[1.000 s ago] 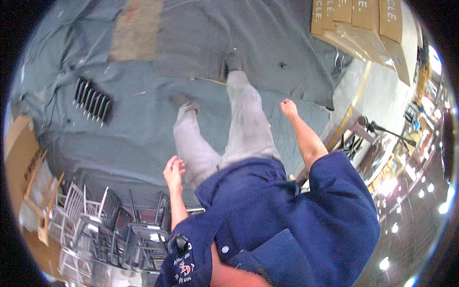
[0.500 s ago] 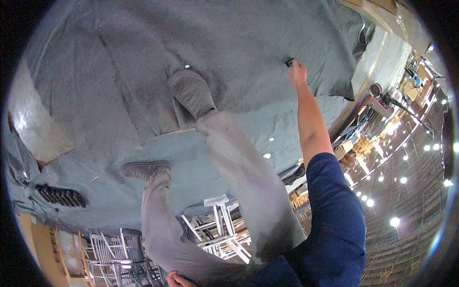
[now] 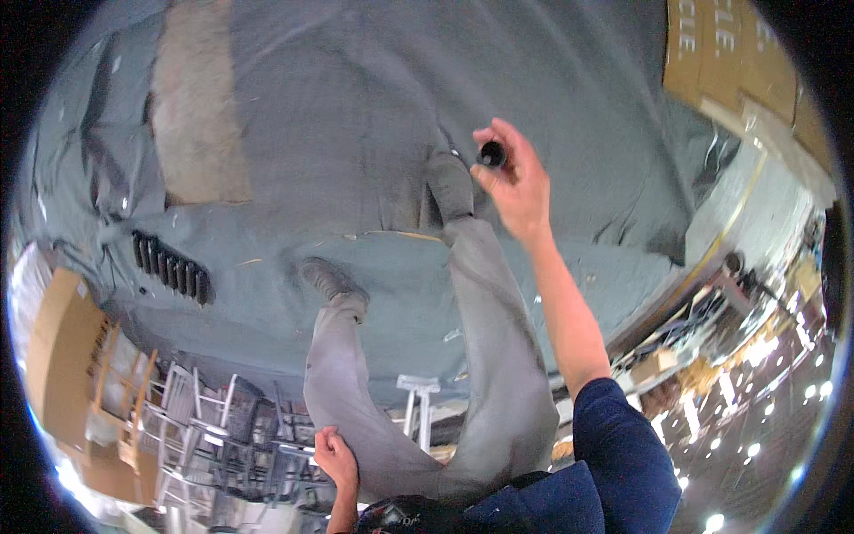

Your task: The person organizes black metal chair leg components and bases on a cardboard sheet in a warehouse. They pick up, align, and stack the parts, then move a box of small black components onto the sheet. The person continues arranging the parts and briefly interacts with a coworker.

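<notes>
Raised over the grey cloth, my right hand [image 3: 520,182] has its thumb and fingers wrapped round a small black cylinder [image 3: 491,155]. The cylinder's round, dark end faces up at me; what kind of part it is does not show. My left hand [image 3: 335,457] rests low by my left thigh, its fingers loosely curled with nothing visible in them. Over on the left, several black cylinders [image 3: 171,267] lie side by side in a row on the cloth, well apart from both hands.
Grey cloth [image 3: 338,98] covers the floor, wrinkled around my shoes. A bare concrete strip [image 3: 197,107] shows at upper left. Cardboard boxes [image 3: 738,67] stand at the far right, another box [image 3: 55,343] at left. Stacked chairs [image 3: 222,427] and a white stand [image 3: 416,392] are behind my legs.
My right hand has come up from the cloth with the black cylinder, nearer and to the left. My view has swung, bringing the row of cylinders and my left hand further into sight.
</notes>
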`<control>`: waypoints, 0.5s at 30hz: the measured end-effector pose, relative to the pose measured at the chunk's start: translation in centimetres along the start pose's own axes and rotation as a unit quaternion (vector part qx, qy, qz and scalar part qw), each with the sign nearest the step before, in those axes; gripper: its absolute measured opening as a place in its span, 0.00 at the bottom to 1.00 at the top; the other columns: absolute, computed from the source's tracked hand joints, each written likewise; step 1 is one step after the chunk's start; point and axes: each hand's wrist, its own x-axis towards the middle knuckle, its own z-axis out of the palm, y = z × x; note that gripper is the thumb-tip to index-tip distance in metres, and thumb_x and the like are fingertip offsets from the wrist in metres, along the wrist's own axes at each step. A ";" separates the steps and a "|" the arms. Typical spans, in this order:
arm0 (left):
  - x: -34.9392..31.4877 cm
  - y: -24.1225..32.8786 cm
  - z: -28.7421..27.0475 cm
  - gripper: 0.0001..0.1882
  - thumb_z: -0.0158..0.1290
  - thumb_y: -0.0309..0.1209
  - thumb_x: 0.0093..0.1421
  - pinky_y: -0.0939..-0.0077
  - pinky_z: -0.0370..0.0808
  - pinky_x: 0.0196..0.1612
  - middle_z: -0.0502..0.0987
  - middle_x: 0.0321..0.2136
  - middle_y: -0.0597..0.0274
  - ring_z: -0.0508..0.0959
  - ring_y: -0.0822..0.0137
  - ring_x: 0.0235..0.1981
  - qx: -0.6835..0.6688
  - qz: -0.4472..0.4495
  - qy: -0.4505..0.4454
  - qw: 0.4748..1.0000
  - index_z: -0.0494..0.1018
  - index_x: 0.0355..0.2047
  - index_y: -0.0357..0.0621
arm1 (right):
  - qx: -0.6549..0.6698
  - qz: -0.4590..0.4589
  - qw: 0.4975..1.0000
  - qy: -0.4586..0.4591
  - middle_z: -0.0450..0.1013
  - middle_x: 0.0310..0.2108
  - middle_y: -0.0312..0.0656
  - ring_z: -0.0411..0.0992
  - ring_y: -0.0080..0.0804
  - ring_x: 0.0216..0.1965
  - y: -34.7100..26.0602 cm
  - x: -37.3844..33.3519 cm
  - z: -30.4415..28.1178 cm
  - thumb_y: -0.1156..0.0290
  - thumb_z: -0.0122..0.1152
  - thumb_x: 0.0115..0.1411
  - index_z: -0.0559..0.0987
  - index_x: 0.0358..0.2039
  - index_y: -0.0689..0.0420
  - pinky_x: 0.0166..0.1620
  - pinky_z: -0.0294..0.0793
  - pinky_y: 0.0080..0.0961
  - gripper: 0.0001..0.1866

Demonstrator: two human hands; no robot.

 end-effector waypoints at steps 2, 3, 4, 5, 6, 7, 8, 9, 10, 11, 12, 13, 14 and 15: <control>-0.3 -3.5 -0.4 0.09 0.42 0.23 0.52 0.70 0.70 0.31 0.74 0.22 0.51 0.74 0.61 0.24 -0.057 -0.039 0.019 0.997 0.71 0.29 0.32 | 0.005 -0.034 0.998 -0.058 0.71 0.45 0.34 0.68 0.21 0.43 -6.8 -2.2 3.6 0.82 0.61 0.49 0.71 0.47 0.57 0.47 0.67 0.18 0.23; -0.4 -5.3 -0.7 0.09 0.43 0.23 0.51 0.70 0.70 0.31 0.75 0.22 0.51 0.75 0.60 0.24 -0.069 -0.035 0.018 0.997 0.72 0.29 0.34 | -0.032 -0.069 0.994 -0.084 0.71 0.45 0.34 0.69 0.21 0.43 -9.3 -3.4 5.3 0.81 0.62 0.48 0.72 0.46 0.56 0.46 0.68 0.18 0.22; -0.1 -7.0 -0.5 0.09 0.43 0.23 0.51 0.69 0.71 0.31 0.75 0.23 0.50 0.75 0.58 0.24 -0.082 -0.033 0.020 0.996 0.73 0.29 0.35 | -0.070 -0.106 0.986 -0.112 0.72 0.44 0.34 0.69 0.21 0.42 -11.3 -4.6 7.3 0.80 0.64 0.47 0.73 0.45 0.55 0.45 0.68 0.18 0.22; 0.4 -8.9 -0.3 0.09 0.44 0.24 0.51 0.69 0.71 0.31 0.75 0.23 0.49 0.76 0.57 0.25 -0.096 -0.031 0.021 0.995 0.73 0.29 0.36 | -0.107 -0.143 0.974 -0.140 0.72 0.44 0.34 0.70 0.21 0.42 -13.2 -5.8 9.4 0.78 0.65 0.46 0.74 0.44 0.54 0.45 0.69 0.18 0.22; 1.1 -10.9 0.3 0.09 0.45 0.25 0.51 0.68 0.71 0.32 0.75 0.24 0.48 0.76 0.56 0.25 -0.105 -0.042 0.024 0.993 0.73 0.30 0.37 | -0.076 -0.150 0.972 -0.167 0.72 0.44 0.36 0.70 0.23 0.43 -14.2 -7.1 11.7 0.76 0.66 0.46 0.74 0.44 0.55 0.46 0.69 0.20 0.22; 1.7 -12.9 1.0 0.09 0.45 0.25 0.50 0.68 0.71 0.32 0.76 0.24 0.48 0.77 0.55 0.26 -0.116 -0.062 0.031 0.991 0.74 0.30 0.38 | -0.119 -0.146 0.965 -0.183 0.72 0.44 0.37 0.70 0.24 0.43 -15.4 -8.5 14.3 0.75 0.65 0.47 0.74 0.44 0.55 0.46 0.68 0.21 0.21; 1.7 -14.8 0.9 0.09 0.46 0.26 0.50 0.67 0.71 0.32 0.76 0.25 0.48 0.77 0.54 0.27 -0.128 -0.084 0.038 0.987 0.74 0.30 0.39 | -0.163 -0.145 0.955 -0.200 0.72 0.44 0.37 0.70 0.25 0.43 -16.6 -10.3 16.7 0.73 0.65 0.47 0.73 0.44 0.56 0.47 0.68 0.21 0.21; 2.4 -16.8 -0.3 0.09 0.46 0.27 0.51 0.66 0.71 0.32 0.76 0.25 0.48 0.77 0.53 0.27 -0.143 -0.098 0.025 0.985 0.74 0.30 0.40 | -0.196 -0.151 0.945 -0.213 0.73 0.43 0.38 0.70 0.25 0.43 -17.5 -11.8 19.9 0.71 0.64 0.48 0.73 0.45 0.56 0.47 0.68 0.22 0.21; 3.6 -18.4 -1.3 0.09 0.47 0.28 0.51 0.65 0.71 0.32 0.76 0.25 0.49 0.77 0.53 0.27 -0.161 -0.114 0.024 0.980 0.74 0.30 0.41 | -0.221 -0.160 0.936 -0.224 0.73 0.42 0.37 0.70 0.25 0.42 -17.6 -13.8 22.8 0.68 0.61 0.52 0.73 0.45 0.57 0.46 0.68 0.23 0.19; 4.4 -20.4 -2.4 0.09 0.47 0.29 0.51 0.65 0.72 0.32 0.76 0.25 0.49 0.77 0.52 0.27 -0.179 -0.134 0.023 0.974 0.74 0.30 0.42 | -0.244 -0.168 0.925 -0.237 0.73 0.40 0.37 0.70 0.25 0.40 -16.9 -16.3 25.3 0.65 0.58 0.55 0.73 0.45 0.57 0.46 0.68 0.24 0.18; 5.3 -22.6 -3.6 0.09 0.47 0.30 0.51 0.64 0.72 0.32 0.77 0.25 0.50 0.77 0.52 0.27 -0.213 -0.138 0.041 0.966 0.74 0.30 0.42 | -0.203 -0.129 0.932 -0.270 0.72 0.38 0.35 0.69 0.24 0.38 -15.5 -18.8 27.7 0.64 0.55 0.57 0.73 0.45 0.58 0.44 0.68 0.23 0.16; 6.1 -24.6 -4.8 0.09 0.47 0.30 0.51 0.64 0.72 0.32 0.77 0.24 0.50 0.77 0.52 0.27 -0.244 -0.144 0.053 0.957 0.74 0.30 0.42 | -0.170 -0.078 0.934 -0.303 0.71 0.35 0.34 0.68 0.22 0.36 -14.0 -21.5 30.2 0.63 0.52 0.60 0.73 0.44 0.58 0.43 0.68 0.22 0.16; 6.6 -26.6 -6.1 0.09 0.47 0.31 0.51 0.63 0.72 0.32 0.77 0.24 0.51 0.77 0.52 0.27 -0.271 -0.145 0.060 0.950 0.74 0.30 0.42 | -0.100 -0.009 0.940 -0.325 0.70 0.34 0.32 0.67 0.21 0.35 -13.3 -24.8 34.0 0.63 0.52 0.60 0.73 0.44 0.59 0.41 0.67 0.21 0.15; 6.9 -28.4 -7.3 0.09 0.47 0.31 0.51 0.63 0.72 0.32 0.77 0.24 0.51 0.77 0.51 0.27 -0.263 -0.158 0.056 0.950 0.74 0.30 0.43 | -0.034 0.068 0.938 -0.337 0.69 0.32 0.31 0.66 0.20 0.34 -13.1 -28.5 37.8 0.63 0.51 0.61 0.73 0.43 0.60 0.40 0.67 0.20 0.15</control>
